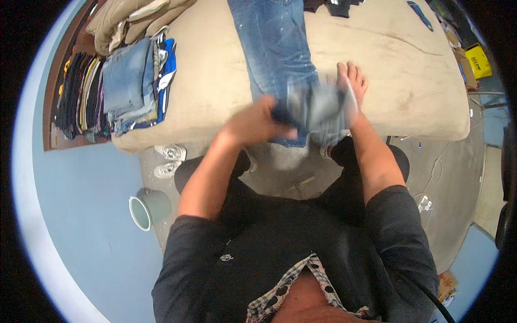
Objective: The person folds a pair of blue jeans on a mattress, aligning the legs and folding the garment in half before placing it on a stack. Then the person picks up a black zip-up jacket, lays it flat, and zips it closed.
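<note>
A pair of blue jeans (278,52) lies lengthwise over the beige-covered bed (379,52), its near end reaching the front edge. Over that end is a grey-blue cloth (317,103), smeared by motion; whether it belongs to the jeans I cannot tell. My left hand (258,123), also blurred, grips a dark part of this cloth from the left. On the right, my right hand (353,82) has its fingers stretched away from me and spread above the bed. The cloth's pale edge crosses its palm side, so its hold is unclear.
Folded jeans (125,76) top a clothes stack at left, beside more folded clothes (80,93) and a bunched beige blanket (141,20). Black garments (337,7) and a blue sock-like item (420,15) lie farther back. A bucket (151,210), shoes (170,152) and a power strip (425,203) are on the floor.
</note>
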